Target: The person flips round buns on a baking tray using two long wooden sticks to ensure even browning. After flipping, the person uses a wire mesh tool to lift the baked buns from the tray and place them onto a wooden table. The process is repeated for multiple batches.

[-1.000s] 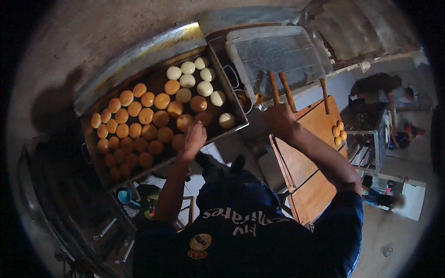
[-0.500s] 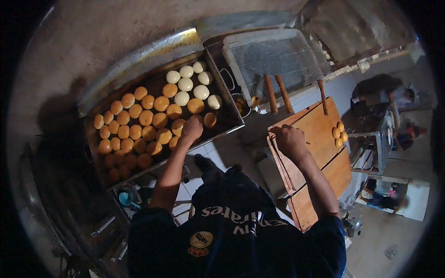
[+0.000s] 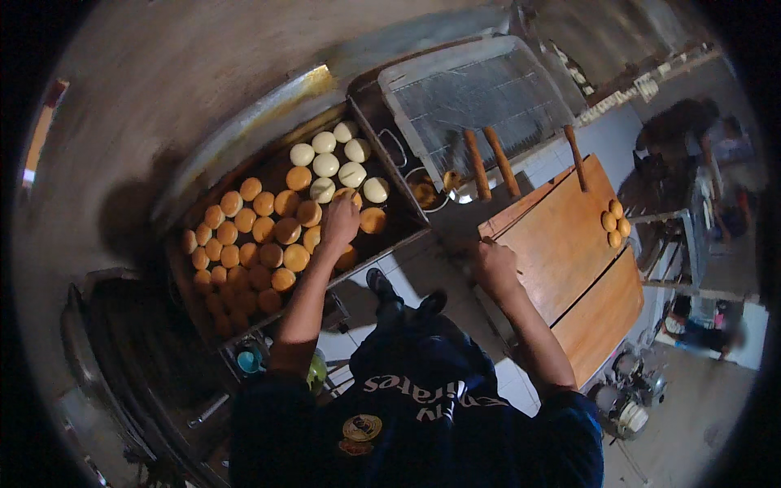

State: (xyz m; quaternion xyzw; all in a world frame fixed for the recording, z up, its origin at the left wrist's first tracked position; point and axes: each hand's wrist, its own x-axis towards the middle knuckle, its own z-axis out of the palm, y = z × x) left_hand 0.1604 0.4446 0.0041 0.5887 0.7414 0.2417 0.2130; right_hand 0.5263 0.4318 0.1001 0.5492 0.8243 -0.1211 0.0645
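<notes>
At ten o'clock from the person's head, a long rectangular frying pan full of round dough pieces: most golden-brown, a cluster of pale, uncooked ones toward the pan's one o'clock corner.

Left hand reaches over the near right part of the pan, fingers curled down onto a browned piece at the edge of the pale cluster. Looks half closed, pinching or pressing; cannot tell whether it has actually lifted anything. Another browned piece sits just at three o'clock of it.

Right hand rests at the lower left corner of a wooden board, fingers loosely curled on its edge; whether it grips is not clear. Four small browned pieces lie at the board's three o'clock edge. Wooden handles project at the board's twelve o'clock, beside a wire-mesh draining tray.

Handling, as judged: pieces are light, soft-crusted, likely hot and greasy, so slippery; pale ones softer and easily dented. Best taken at the sides with fingertips, lightly. The board is stiff and heavier; hold by edge or handles.

Dark uniform top with lettering fills six o'clock. Another person sits far at three o'clock.
</notes>
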